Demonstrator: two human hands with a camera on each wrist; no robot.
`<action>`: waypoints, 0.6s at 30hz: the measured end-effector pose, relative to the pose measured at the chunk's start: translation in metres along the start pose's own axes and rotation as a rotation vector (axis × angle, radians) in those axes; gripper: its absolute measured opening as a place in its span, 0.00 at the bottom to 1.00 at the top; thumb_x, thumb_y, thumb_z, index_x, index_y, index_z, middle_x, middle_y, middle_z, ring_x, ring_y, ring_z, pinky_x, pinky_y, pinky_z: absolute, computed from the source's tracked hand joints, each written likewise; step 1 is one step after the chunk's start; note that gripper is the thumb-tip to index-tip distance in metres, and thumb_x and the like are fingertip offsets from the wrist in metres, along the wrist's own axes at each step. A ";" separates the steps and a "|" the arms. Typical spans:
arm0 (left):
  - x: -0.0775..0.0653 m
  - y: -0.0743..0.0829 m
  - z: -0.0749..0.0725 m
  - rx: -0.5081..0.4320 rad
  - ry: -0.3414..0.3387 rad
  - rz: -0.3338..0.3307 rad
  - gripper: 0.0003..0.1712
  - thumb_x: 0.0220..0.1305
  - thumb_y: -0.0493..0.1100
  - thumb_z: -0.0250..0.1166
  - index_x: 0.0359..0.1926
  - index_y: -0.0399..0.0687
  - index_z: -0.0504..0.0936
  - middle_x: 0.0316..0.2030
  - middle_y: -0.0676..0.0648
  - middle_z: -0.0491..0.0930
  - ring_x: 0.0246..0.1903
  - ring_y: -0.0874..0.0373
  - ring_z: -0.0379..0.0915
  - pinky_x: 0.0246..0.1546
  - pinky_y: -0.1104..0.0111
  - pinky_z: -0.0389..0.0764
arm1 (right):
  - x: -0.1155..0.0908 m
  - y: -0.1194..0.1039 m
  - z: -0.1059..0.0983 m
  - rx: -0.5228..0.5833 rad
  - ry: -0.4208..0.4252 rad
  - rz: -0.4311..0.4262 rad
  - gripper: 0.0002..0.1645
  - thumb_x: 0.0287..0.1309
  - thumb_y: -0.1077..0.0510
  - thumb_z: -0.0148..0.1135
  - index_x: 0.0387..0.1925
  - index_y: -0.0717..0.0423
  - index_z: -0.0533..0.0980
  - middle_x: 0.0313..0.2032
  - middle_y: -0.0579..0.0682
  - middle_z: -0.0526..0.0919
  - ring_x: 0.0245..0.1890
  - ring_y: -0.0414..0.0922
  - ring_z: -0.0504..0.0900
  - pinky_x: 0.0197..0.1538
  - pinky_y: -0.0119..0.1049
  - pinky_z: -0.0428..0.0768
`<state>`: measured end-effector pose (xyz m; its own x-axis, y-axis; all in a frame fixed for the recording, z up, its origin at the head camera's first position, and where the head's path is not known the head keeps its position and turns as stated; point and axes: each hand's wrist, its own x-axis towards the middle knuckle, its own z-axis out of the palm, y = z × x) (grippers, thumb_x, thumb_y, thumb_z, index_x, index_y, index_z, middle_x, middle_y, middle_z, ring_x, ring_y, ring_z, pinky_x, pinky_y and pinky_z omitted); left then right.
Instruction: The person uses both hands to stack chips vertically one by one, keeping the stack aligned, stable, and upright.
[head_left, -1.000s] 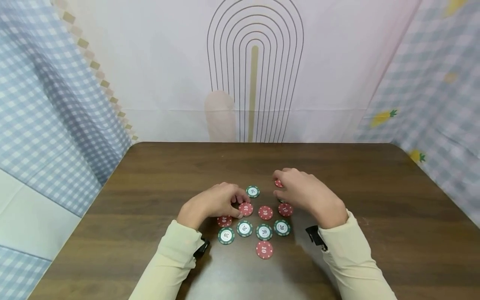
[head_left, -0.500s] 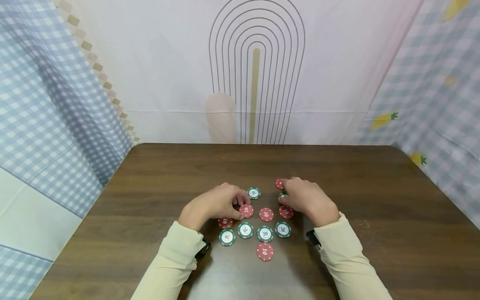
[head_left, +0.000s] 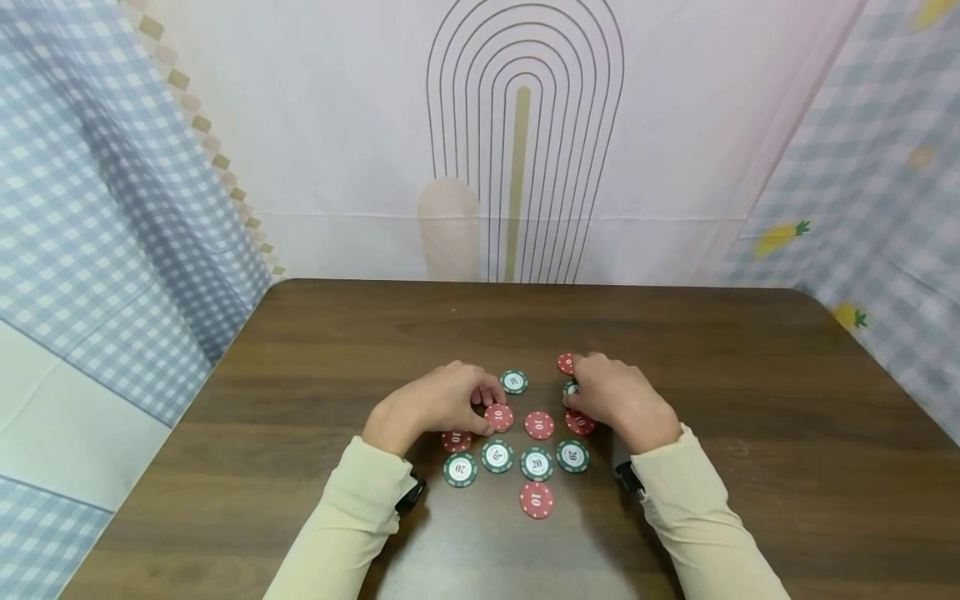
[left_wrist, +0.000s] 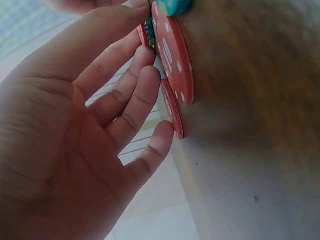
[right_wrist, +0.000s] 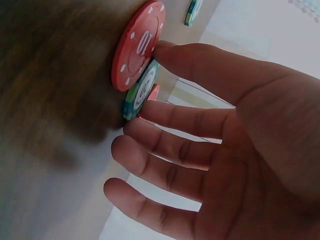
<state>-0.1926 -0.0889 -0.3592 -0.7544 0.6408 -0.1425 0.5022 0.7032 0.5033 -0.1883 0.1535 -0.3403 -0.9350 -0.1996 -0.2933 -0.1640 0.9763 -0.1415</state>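
Observation:
My left hand (head_left: 438,400) holds a red poker chip (head_left: 498,417) marked 10 by its edge, thumb at the near side and fingertips at the far side. Another red chip (head_left: 457,440) lies partly under that hand. Over to the right, my right hand (head_left: 618,392) has thumb and index finger at opposite edges of a green-and-white poker chip (head_left: 572,388), partly covered. In the right wrist view this green chip (right_wrist: 142,92) lies between a near red chip (right_wrist: 138,47) and a farther red one, the other fingers extended. Beyond the right fingertips sits a red chip (head_left: 566,362).
Between the hands lies a red chip (head_left: 539,425), with a green chip (head_left: 513,382) farther back. Several green chips (head_left: 536,463) form a nearer row, and one red chip (head_left: 536,500) is in front. All rest on a brown wooden table (head_left: 360,325) before a white curtain (head_left: 337,150).
My right hand has drawn back slightly from the far red chip, uncovering it, and its thumb and index finger have come to the green chip. My left hand stays at its red chip.

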 end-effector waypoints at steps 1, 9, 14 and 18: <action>0.000 0.001 0.000 -0.003 0.000 0.001 0.15 0.54 0.46 0.76 0.44 0.57 0.85 0.36 0.58 0.80 0.38 0.63 0.74 0.44 0.69 0.77 | 0.000 0.000 0.000 0.003 0.000 0.001 0.20 0.60 0.51 0.69 0.47 0.61 0.78 0.34 0.54 0.77 0.27 0.47 0.77 0.33 0.43 0.76; 0.001 0.001 0.000 -0.023 0.004 -0.007 0.15 0.54 0.45 0.75 0.44 0.57 0.85 0.36 0.57 0.80 0.38 0.62 0.74 0.43 0.68 0.77 | -0.001 0.002 0.000 0.021 0.014 -0.007 0.11 0.61 0.53 0.67 0.32 0.58 0.79 0.28 0.52 0.76 0.23 0.46 0.76 0.29 0.41 0.74; 0.000 0.000 0.001 -0.042 0.007 -0.016 0.14 0.54 0.44 0.75 0.43 0.57 0.85 0.35 0.56 0.80 0.38 0.61 0.74 0.43 0.68 0.77 | 0.000 0.002 0.002 0.033 0.028 -0.020 0.12 0.59 0.54 0.65 0.23 0.54 0.77 0.25 0.51 0.76 0.21 0.45 0.76 0.26 0.40 0.72; -0.001 0.001 0.002 -0.050 0.008 -0.029 0.14 0.54 0.44 0.75 0.42 0.58 0.84 0.35 0.56 0.80 0.38 0.61 0.74 0.42 0.68 0.77 | 0.001 0.004 0.004 0.033 0.057 -0.049 0.12 0.55 0.53 0.67 0.22 0.53 0.76 0.25 0.50 0.76 0.21 0.45 0.75 0.25 0.39 0.72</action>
<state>-0.1910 -0.0882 -0.3605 -0.7717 0.6178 -0.1511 0.4584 0.7050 0.5411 -0.1889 0.1564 -0.3446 -0.9426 -0.2409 -0.2311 -0.2004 0.9620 -0.1853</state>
